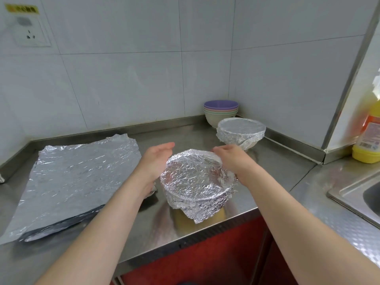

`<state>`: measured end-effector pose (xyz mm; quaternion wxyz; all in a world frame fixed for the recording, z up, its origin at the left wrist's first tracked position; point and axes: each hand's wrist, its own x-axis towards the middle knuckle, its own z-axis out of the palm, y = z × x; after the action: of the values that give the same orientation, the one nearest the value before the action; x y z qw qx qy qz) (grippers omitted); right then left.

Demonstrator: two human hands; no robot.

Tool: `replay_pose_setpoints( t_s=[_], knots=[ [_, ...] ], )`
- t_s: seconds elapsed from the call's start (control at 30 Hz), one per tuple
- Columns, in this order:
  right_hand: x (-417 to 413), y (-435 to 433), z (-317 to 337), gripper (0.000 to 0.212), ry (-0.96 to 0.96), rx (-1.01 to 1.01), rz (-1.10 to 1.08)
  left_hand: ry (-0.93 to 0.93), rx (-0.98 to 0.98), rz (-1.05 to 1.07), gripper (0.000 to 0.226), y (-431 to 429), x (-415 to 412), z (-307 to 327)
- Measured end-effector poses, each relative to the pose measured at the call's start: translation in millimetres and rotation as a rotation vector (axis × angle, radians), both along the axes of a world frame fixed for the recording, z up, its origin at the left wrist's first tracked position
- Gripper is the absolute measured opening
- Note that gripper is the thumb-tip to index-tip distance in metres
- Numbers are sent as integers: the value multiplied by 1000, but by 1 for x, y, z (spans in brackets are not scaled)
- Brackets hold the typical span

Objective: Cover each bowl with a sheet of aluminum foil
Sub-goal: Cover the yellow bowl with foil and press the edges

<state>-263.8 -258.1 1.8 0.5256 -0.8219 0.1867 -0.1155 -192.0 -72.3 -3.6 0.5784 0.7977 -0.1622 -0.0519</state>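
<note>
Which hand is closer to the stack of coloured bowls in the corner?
Right. The right hand is in front of the stack of coloured plastic bowls; the left hand lies farther left.

The stainless-steel counter [267,167] carries a stack of crinkled aluminium foil sheets [78,182] at 9 o'clock and a foil-covered yellow bowl [197,182] at centre, near the front edge. At 1 o'clock stand a foil-wrapped white bowl [240,132] and, just behind it, purple-topped stacked pastel bowls [221,112]; a yellow plastic bottle [368,138] stands at 3 o'clock.
</note>
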Motion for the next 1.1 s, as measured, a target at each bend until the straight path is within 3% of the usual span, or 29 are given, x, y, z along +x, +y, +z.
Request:
replay_pose_setpoints(
  t_s=[0.1, 0.37, 0.5, 0.63, 0.8, 0.9, 1.0, 1.1],
  knots=[
    [7, 3, -4, 35, 23, -90, 12, 4, 82, -43, 34, -9, 0, -5],
    [16, 3, -5, 45, 15, -241, 57, -61, 162, -52, 37, -10, 3, -10],
    [15, -3, -2, 28, 31, -195, 101, -252, 315, -78, 37, -10, 7, 5],
    [18, -4, -4, 33, 13, -208, 142, -383, 553, -223, 36, -19, 18, 5],
    [18, -4, -4, 32, 9, -144, 138, -395, 609, -224, 38, -19, 20, 5],
    [15, -10, 0, 32, -166, -92, -18, -443, 671, -151, 38, -13, 15, 5],
    [-3, -20, 4, 30, -270, 103, -178, -464, 716, 14, 28, 1, 11, 4],
    [-40, -14, -16, 26, -314, 272, -216, -379, 600, 72, 33, 10, -3, 2]
  ],
)
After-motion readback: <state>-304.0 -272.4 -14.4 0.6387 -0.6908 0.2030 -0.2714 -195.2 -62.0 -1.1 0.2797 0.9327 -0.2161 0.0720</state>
